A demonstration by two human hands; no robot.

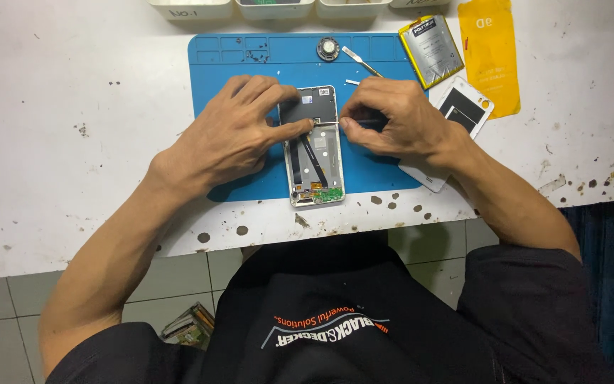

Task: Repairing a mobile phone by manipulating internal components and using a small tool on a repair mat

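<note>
An opened white phone lies face down on a blue work mat, its inner boards and a black flex cable showing. My left hand rests on the phone's left edge, fingers pressing its upper part. My right hand grips a thin metal tool, whose tip touches the phone's upper middle, next to my left fingertip.
The phone's white back cover lies partly under my right wrist. A silver battery, a yellow sheet, a metal spudger and a round speaker part sit further back. White bins line the stained table's far edge.
</note>
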